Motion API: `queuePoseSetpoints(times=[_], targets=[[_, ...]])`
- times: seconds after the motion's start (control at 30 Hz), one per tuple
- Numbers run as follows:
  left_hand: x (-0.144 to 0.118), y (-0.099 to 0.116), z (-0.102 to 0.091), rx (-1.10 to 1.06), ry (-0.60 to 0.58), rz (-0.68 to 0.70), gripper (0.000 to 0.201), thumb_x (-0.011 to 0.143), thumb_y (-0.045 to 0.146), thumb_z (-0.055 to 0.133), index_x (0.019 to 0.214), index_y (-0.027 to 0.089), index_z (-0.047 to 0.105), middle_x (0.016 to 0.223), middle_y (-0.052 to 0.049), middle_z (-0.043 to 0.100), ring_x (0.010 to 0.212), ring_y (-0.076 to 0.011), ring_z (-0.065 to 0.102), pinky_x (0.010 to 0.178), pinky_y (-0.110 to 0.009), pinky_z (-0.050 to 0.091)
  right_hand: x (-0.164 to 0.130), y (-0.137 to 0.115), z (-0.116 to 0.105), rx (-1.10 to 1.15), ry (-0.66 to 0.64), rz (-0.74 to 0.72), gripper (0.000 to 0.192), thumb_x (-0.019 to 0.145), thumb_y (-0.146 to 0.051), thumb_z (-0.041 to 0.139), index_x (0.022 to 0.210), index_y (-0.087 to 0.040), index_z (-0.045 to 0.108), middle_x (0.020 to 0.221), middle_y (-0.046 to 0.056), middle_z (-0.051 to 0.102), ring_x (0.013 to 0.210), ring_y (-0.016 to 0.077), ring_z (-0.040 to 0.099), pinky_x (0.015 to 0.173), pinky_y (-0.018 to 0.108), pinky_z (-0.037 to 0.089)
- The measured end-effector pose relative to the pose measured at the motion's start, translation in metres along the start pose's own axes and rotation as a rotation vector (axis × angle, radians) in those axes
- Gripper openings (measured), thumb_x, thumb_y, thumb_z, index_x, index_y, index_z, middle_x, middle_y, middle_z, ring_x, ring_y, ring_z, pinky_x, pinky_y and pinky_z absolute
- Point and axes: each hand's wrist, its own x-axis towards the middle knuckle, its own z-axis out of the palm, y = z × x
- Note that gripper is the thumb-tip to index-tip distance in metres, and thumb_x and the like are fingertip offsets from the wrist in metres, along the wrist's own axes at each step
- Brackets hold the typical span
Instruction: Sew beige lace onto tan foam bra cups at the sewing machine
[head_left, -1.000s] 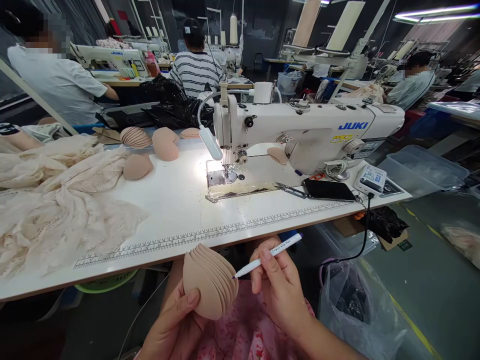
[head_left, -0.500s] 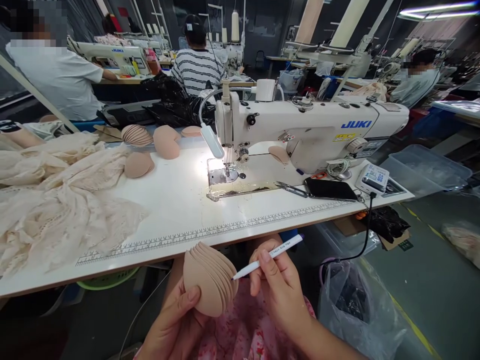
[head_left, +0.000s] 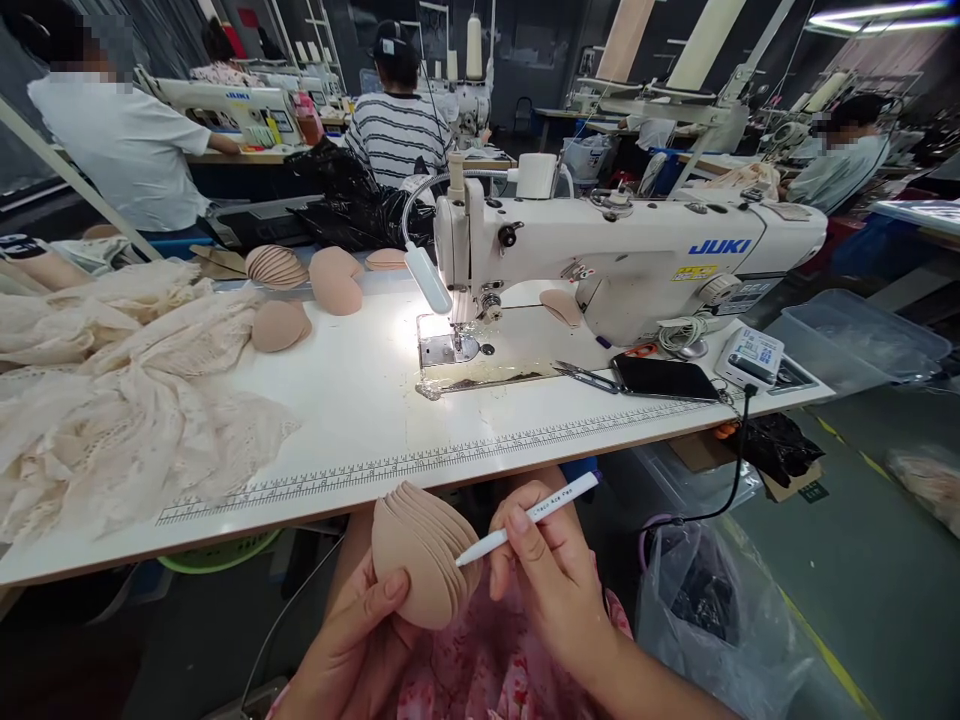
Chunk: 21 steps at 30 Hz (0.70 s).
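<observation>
Two bare hands work below the front edge of the white sewing surface (head_left: 360,400), over a pink floral lap. Left hand (head_left: 352,640) has its grip closed around a fanned stack of beige foam bra cups (head_left: 420,555), thumb pressed on the front cup, stack held upright. Right hand (head_left: 551,580) pinches a white marking pen (head_left: 529,517), tip touching the right edge of the stack. On the surface: white JUKI sewing machine (head_left: 622,265) at centre-right, cream lace fabric pile (head_left: 112,390) at left, loose beige cups (head_left: 279,325) behind it, black phone (head_left: 664,377) and thread snips (head_left: 589,376) beside the machine base.
</observation>
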Motion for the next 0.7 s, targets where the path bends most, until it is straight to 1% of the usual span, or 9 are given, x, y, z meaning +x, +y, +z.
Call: queuePoseSetpoints(times=[0.1,0.27,0.43,0.57,0.63,0.7], targets=[[0.0013,-0.0007,-0.0002,-0.004,0.005,0.006,0.081,0.083,0.023,0.084,0.156,0.029,0.049,0.133,-0.011,0.074,0.123,-0.0348,0.069,0.106,-0.043,0.059,-0.0009,-0.0006,0.0007,0.055,0.002,-0.01,0.029,0.109,-0.046,0.055,0.092,-0.022,0.056,0.057,-0.007,0.061,0.051,0.0093,0.051,0.061,0.023,0.044],[0.0019,-0.0005,0.0024,-0.003,-0.004,-0.008,0.079,0.084,0.023,0.084,0.156,0.028,0.049,0.132,-0.011,0.074,0.124,-0.0348,0.068,0.107,-0.043,0.059,-0.0025,-0.0029,0.0029,-0.055,-0.01,-0.019,0.031,0.108,-0.047,0.055,0.091,-0.021,0.058,0.057,-0.006,0.061,0.055,0.0106,0.054,0.061,0.023,0.045],[0.0008,0.0001,0.0017,-0.008,-0.007,-0.013,0.079,0.085,0.021,0.083,0.156,0.029,0.049,0.131,-0.01,0.075,0.124,-0.0346,0.069,0.107,-0.043,0.059,-0.004,-0.0042,0.0038,0.007,-0.022,-0.029,0.029,0.109,-0.046,0.053,0.092,-0.023,0.056,0.055,-0.007,0.059,0.056,0.0113,0.054,0.063,0.024,0.046],[-0.0001,0.0009,0.0043,-0.014,-0.018,-0.011,0.077,0.087,0.02,0.081,0.156,0.03,0.049,0.132,-0.01,0.075,0.125,-0.0337,0.068,0.108,-0.042,0.058,-0.0042,-0.0042,0.0035,-0.076,-0.057,-0.028,0.029,0.109,-0.045,0.054,0.092,-0.022,0.058,0.057,-0.006,0.06,0.056,0.0111,0.056,0.061,0.023,0.046],[-0.0001,0.0011,0.0059,-0.009,-0.013,-0.004,0.078,0.087,0.019,0.081,0.156,0.031,0.048,0.132,-0.009,0.075,0.125,-0.0328,0.069,0.108,-0.041,0.058,-0.0039,-0.0037,0.0034,-0.041,-0.074,-0.026,0.029,0.109,-0.045,0.053,0.092,-0.022,0.058,0.057,-0.006,0.06,0.054,0.0108,0.055,0.061,0.024,0.047],[0.0004,0.001,0.0064,-0.007,-0.007,-0.003,0.079,0.086,0.019,0.082,0.156,0.032,0.049,0.131,-0.008,0.076,0.124,-0.0321,0.069,0.109,-0.04,0.057,-0.0036,-0.0035,0.0034,0.019,-0.058,-0.024,0.028,0.109,-0.044,0.053,0.092,-0.023,0.057,0.059,-0.006,0.061,0.051,0.0096,0.052,0.061,0.024,0.047]])
